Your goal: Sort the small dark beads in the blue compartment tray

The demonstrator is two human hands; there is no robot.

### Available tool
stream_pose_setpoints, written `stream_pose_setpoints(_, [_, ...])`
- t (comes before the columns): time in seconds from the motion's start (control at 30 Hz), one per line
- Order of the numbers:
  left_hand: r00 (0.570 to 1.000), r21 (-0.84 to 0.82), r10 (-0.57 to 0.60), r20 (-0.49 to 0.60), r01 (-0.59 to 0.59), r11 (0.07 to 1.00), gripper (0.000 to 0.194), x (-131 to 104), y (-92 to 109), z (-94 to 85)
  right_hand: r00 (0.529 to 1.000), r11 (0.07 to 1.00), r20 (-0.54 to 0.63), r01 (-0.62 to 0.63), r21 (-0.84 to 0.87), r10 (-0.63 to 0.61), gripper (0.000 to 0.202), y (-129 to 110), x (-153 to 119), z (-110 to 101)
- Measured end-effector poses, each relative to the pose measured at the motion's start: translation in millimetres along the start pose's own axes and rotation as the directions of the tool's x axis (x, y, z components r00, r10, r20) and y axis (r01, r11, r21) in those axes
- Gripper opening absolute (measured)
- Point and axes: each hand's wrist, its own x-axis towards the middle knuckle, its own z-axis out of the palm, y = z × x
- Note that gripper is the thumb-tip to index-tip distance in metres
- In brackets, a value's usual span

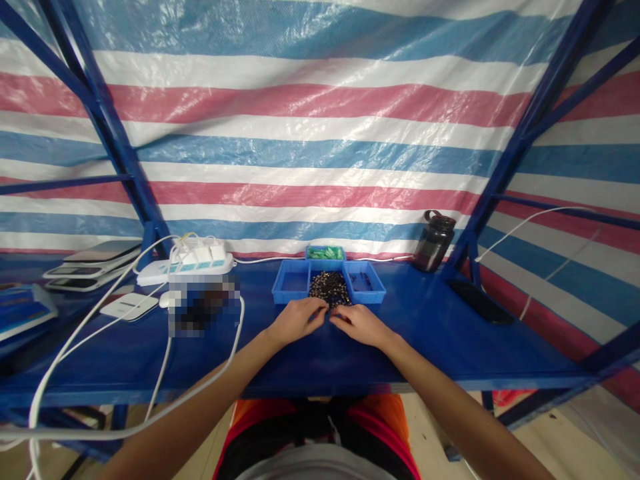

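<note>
My left hand [301, 320] and my right hand [361, 323] meet at the front edge of the middle blue bin [316, 265]. The fingers of both are pinched close together, and whatever they hold is too small to name. Just beyond the fingertips, the middle bin is filled with a heap of small dark, shiny parts [330, 287]. A blue bin [291, 280] on the left shows a bare floor. In the right blue bin [377, 293] lie a few small dark pieces [360, 280]. Behind them, a smaller blue bin [309, 254] holds green pieces [325, 252].
A dark bottle [434, 241] stands at the back right, with a black phone [480, 301] nearer. Leftward are a white power strip [185, 263] with plugs, white cables [240, 333] crossing near my left arm, a white flat device [129, 306] and stacked devices [90, 270].
</note>
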Motion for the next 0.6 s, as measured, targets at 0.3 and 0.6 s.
stream_pose_setpoints(0.3, [0.994, 0.027, 0.021, 0.103, -0.024, 0.999, 0.021, 1, -11, 12.2, 1.000, 0.996, -0.008, 0.008, 0.085, -0.007, 0.025, -2, 0, -2])
stream_pose_setpoints(0.6, [0.987, 0.027, 0.012, 0.159, -0.017, 0.999, 0.020, 2, -8, 9.3, 0.999, 0.998, 0.017, 0.046, 0.045, -0.047, 0.020, -4, -1, -2])
